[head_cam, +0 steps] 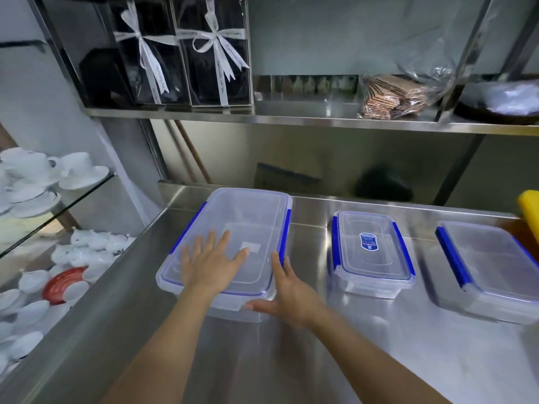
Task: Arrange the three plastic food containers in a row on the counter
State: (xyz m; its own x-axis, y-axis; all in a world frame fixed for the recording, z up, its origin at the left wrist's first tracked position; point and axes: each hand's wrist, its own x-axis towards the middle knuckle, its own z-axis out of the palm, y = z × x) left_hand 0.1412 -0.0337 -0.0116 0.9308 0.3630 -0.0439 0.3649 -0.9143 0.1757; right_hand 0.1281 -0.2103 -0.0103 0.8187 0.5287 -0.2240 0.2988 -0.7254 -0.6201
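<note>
Three clear plastic containers with blue clip lids stand on the steel counter [306,360]. The large container [248,220] is at the left. A smaller container [370,252] with a blue label stands in the middle, and a third container [493,266] is at the right. My left hand [211,263] lies flat on the large container's lid, fingers spread. My right hand [288,290] presses against that container's near right corner, thumb along the front edge and fingers up the side.
White cups and dishes [35,176] fill glass shelves at the left. A steel shelf [291,119] above the counter carries ribboned black boxes [186,53] and a bag of brown packets [393,96]. A yellow object [529,208] sits at the right edge.
</note>
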